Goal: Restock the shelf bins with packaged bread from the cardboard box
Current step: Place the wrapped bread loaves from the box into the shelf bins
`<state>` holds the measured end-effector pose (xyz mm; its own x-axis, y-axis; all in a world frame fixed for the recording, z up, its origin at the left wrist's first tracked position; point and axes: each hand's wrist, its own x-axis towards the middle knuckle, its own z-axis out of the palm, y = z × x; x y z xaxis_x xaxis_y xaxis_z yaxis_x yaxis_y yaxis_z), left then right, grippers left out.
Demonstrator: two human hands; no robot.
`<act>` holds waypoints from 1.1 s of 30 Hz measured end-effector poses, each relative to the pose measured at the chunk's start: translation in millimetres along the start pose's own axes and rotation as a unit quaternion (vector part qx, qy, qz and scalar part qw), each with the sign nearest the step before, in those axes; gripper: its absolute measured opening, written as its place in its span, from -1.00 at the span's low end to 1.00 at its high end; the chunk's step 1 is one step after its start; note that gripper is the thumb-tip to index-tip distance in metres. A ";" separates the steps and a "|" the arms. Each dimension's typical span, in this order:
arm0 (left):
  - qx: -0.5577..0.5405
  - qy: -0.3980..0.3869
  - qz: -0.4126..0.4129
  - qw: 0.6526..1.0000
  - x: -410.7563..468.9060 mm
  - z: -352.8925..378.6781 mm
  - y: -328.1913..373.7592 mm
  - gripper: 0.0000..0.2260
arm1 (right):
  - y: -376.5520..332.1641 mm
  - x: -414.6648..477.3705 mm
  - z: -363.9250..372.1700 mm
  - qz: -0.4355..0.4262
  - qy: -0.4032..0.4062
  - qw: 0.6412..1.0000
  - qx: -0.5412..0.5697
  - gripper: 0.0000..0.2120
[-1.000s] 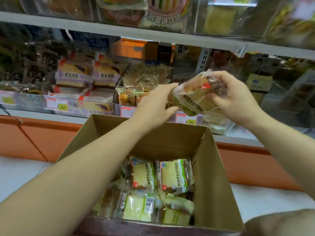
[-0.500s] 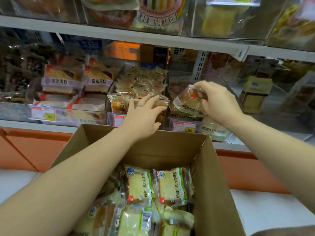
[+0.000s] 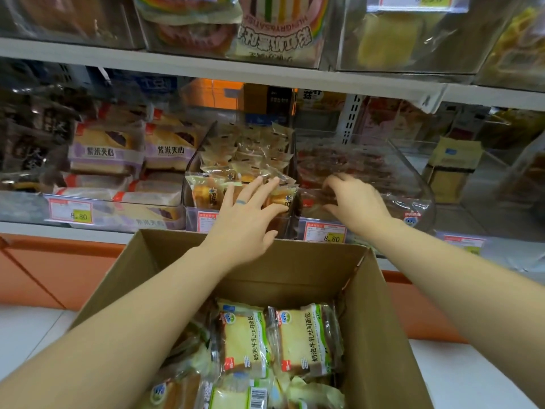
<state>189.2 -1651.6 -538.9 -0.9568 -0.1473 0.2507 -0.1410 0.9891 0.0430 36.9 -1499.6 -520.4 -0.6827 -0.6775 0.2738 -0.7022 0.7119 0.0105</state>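
Head: left hand (image 3: 244, 219) spread on cake packets (image 3: 211, 193); right hand (image 3: 356, 205) in bin (image 3: 422, 184), grip unclear.

Single view, head-worn, wide-angle, facing forward and down. The cardboard box (image 3: 380, 320) sits close below the lens, its open top filling the lower centre. The print on the packaged bread (image 3: 300, 340) inside it is readable. Just beyond the box's far wall stand clear shelf bins (image 3: 413, 184), near and seen from slightly above. Above the box, the upper shelf (image 3: 206, 69) crosses the frame, its edge slanting down rightward.
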 end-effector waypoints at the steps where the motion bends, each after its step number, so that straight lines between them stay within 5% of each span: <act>1: 0.000 -0.001 0.000 1.000 0.5 0.0 0.6 -0.56 | -1.4 -2.9 2.6 -0.001 -0.024 0.999 0.033 -0.57; 5: -0.032 0.022 0.021 0.999 -9.2 -3.9 2.2 -0.60 | -3.6 -22.9 0.1 -0.004 0.000 0.994 0.113 -0.57; 9: -0.071 0.015 0.039 0.997 -48.7 -12.2 -7.0 -0.64 | -23.3 -68.2 -5.1 -0.135 0.102 0.975 0.145 -0.81; 13: -0.070 -0.161 -0.031 0.984 -84.3 -14.0 -23.4 -0.62 | -53.3 -94.1 20.6 -0.148 -0.082 0.977 0.127 -0.84; 16: -0.096 -0.197 -0.065 0.974 -104.4 -3.7 -31.4 -0.64 | -66.4 -90.3 51.7 -0.075 -0.310 0.946 0.064 -0.60; 18: -0.112 -0.196 -0.080 0.971 -112.8 4.2 -35.0 -0.65 | -70.0 -87.3 74.3 -0.029 -0.387 0.920 0.051 -0.47; 27: -0.101 -0.210 -0.044 0.971 -109.9 12.6 -45.8 -0.63 | -55.3 -108.9 138.4 0.224 -0.418 0.878 0.061 -0.27; 33: -0.090 -0.211 -0.033 0.973 -107.1 13.6 -42.9 -0.62 | -50.1 -111.7 132.7 0.114 -0.455 0.882 -0.035 -0.26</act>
<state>294.2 -1678.2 -580.7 -0.9718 -0.1575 -0.1757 -0.1952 0.9549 0.2237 121.6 -1484.1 -679.2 -0.7064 -0.3607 -0.6091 -0.5331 0.8371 0.1226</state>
